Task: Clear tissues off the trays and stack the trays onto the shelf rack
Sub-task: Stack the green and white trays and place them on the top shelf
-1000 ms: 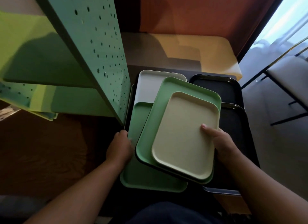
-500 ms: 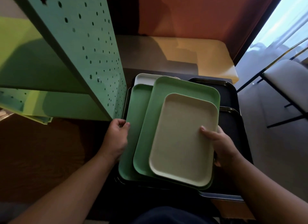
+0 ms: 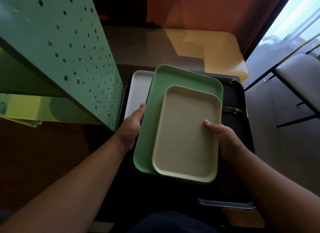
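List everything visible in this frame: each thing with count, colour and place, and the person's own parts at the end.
cream tray: one, cream, topmost, lying in the green tray
green tray: one, light green, under the cream tray, held at both long sides
white tray: one, white, below and left of the green tray, partly covered
black trays: at least two, black, lower right and underneath; exact count unclear
grey-rimmed tray: one, grey edge only, bottom right
shelf rack: one, green perforated panel with shelves, left
bench: one, pale yellow, behind the trays
chair: one, white seat on dark frame, right edge
tissues: none visible
left hand: gripping the green tray's left edge
right hand: thumb on the cream tray's right rim
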